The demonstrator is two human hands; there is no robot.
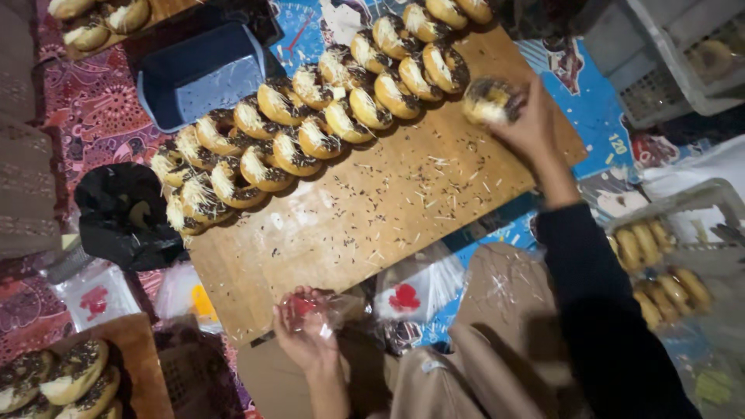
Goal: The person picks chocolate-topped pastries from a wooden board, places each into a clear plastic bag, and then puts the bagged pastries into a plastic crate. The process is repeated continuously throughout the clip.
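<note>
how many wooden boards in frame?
3. The big wooden board fills the centre, carrying two rows of topped donuts. A second board sits at bottom left, a third at the top left edge; both cropped. More may lie outside the view.

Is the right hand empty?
No, the right hand holds a topped doughnut lifted over the far corner of the wooden board, while the left hand holds a clear plastic bag.
</note>
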